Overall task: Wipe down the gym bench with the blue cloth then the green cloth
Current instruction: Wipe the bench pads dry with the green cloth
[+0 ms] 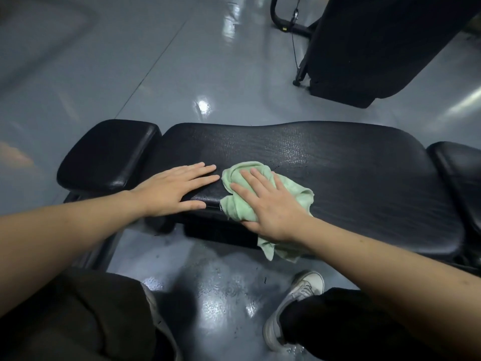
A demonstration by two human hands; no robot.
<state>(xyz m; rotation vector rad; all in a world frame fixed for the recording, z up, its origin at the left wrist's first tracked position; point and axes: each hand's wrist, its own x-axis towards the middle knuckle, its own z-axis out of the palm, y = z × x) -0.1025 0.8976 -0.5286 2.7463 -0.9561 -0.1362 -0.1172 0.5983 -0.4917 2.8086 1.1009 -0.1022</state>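
My right hand [270, 201] presses the green cloth [244, 194] flat (fingers spread) on the counter [351, 178]; my left hand [174, 188] lies spread beside it.

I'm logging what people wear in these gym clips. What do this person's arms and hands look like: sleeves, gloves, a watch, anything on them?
Both arms are bare from as far up as the view shows, with no sleeves in sight. The left hand and right hand wear no gloves, and no watch, bracelet or ring shows on either wrist or the fingers.
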